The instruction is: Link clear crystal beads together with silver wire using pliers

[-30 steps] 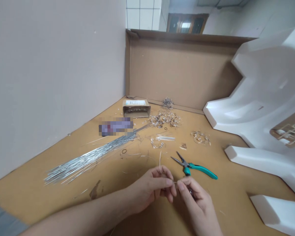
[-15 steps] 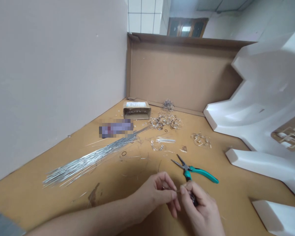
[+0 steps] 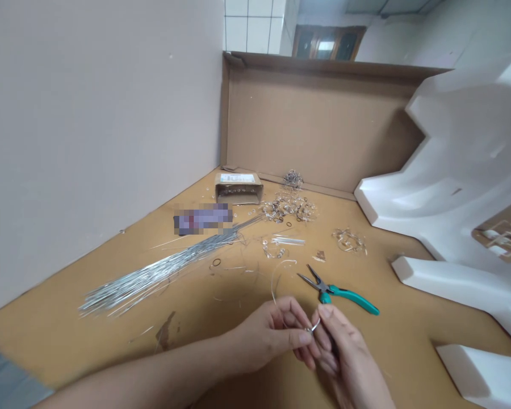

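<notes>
Between the fingertips of my left hand (image 3: 281, 329) a thin metal wire (image 3: 273, 282) is pinched, its loose end curving up and away over the table. My right hand (image 3: 344, 341) grips a short bent part of the same wire, close to the left fingertips. Just beyond the right hand lie teal-handled long-nose pliers (image 3: 323, 288), jaws apart, one handle partly hidden by that hand. A bundle of straight silvery wires (image 3: 153, 272) stretches across the table to the left.
Clear beads and wire pieces (image 3: 289, 207) lie in a heap near a small open cardboard box (image 3: 238, 190). A wire-and-bead coil (image 3: 349, 241) sits to their right. White foam blocks (image 3: 443, 284) border the right side, a cardboard panel (image 3: 315, 125) the back, a pale wall (image 3: 102, 142) the left.
My right fingers have shifted slightly up, and a bright bent bit of wire now shows between the hands. The wire's loose end has swung into clearer view above my left hand.
</notes>
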Demonstrator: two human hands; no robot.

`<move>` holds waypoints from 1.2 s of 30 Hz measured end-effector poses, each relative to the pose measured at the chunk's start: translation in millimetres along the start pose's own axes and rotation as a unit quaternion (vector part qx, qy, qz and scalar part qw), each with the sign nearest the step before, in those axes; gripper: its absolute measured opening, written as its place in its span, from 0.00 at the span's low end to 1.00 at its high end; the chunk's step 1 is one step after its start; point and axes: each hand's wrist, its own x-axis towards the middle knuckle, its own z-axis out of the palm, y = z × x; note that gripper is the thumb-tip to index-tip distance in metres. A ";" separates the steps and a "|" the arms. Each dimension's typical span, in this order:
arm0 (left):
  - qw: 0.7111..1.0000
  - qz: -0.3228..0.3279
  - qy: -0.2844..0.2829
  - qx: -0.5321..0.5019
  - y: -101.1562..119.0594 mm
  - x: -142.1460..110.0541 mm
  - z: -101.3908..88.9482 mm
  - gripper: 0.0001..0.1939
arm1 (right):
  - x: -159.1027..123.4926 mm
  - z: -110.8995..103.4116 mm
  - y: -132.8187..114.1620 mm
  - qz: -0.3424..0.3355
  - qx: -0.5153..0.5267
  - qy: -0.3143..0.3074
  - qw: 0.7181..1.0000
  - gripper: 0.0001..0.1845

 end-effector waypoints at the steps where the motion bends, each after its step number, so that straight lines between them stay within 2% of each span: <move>1: 1.000 0.003 0.008 0.002 0.0 -0.1 0.5 0.13 | 0.4 0.0 1.2 -0.003 0.011 -0.012 1.000 0.17; 4: 1.000 0.007 0.030 -0.002 1.4 -0.9 1.3 0.14 | -0.4 0.6 0.6 -0.020 0.018 -0.025 0.999 0.16; 9: 0.995 0.027 0.079 0.052 6.0 -2.6 1.3 0.10 | -3.3 2.2 -5.9 -0.025 0.009 0.014 1.000 0.15; 13: 0.991 0.040 0.080 0.101 7.8 -5.0 1.3 0.09 | -2.1 0.6 -4.8 -0.021 0.018 0.002 1.000 0.15; 18: 0.966 0.084 0.148 0.193 5.3 -8.4 4.3 0.07 | -0.8 3.2 2.1 -0.018 0.055 -0.008 0.998 0.16; 23: 0.959 0.073 0.180 0.206 4.4 -7.5 4.8 0.07 | -1.5 9.0 8.1 -0.026 0.070 0.004 0.997 0.15; 25: 0.959 0.072 0.175 0.209 4.5 -6.3 2.9 0.07 | -1.6 9.2 6.6 -0.033 0.069 0.000 0.997 0.15; 29: 0.954 0.094 0.131 0.252 5.7 -6.7 -1.2 0.09 | -0.9 6.7 0.8 -0.040 0.070 -0.013 0.997 0.14; 32: 0.952 0.106 0.109 0.265 8.6 -9.1 -2.1 0.09 | -0.8 4.4 -0.6 -0.020 0.082 -0.021 0.996 0.13; 36: 0.939 0.160 0.098 0.288 13.5 -9.7 -2.3 0.05 | -2.1 1.5 0.3 0.020 0.112 -0.047 0.992 0.13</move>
